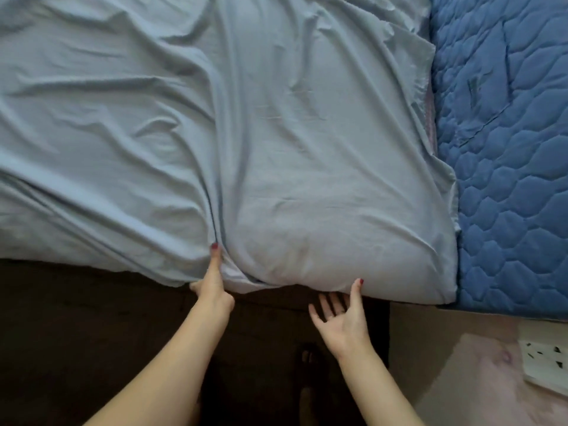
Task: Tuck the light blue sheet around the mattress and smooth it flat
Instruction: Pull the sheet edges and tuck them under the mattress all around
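The light blue sheet [215, 118] is spread over most of the mattress [430, 124], of which only a thin pinkish strip shows at the sheet's right edge, and it hangs a little way over the near edge of the bed. It is far from flat: long creases run from the far side toward the near edge and gather into a deep fold at the spot where the left hand [212, 287] takes hold. That hand pinches the bunched cloth at the near edge, thumb on top and the other fingers curled under the hem. The right hand [341, 318] is spread with its palm turned up, thumb tip touching the overhanging hem and the remaining fingers straight and reaching beneath it, gripping nothing. Judging from this, the tucking along the near edge has only just begun: the hem is loose along its whole visible length, the near right corner is draped rather than wrapped under, and the right side edge lies unfolded on top. The smoothing appears not yet done, since the left half is heavily wrinkled. Beside the sheet, along the right edge of the bed, lies a darker blue quilted cover [507, 149]. Below the near edge is a dark area, too dim to tell apart, and at the lower right a pale pink rug [479, 379] with a white patterned item [544, 358] on it.
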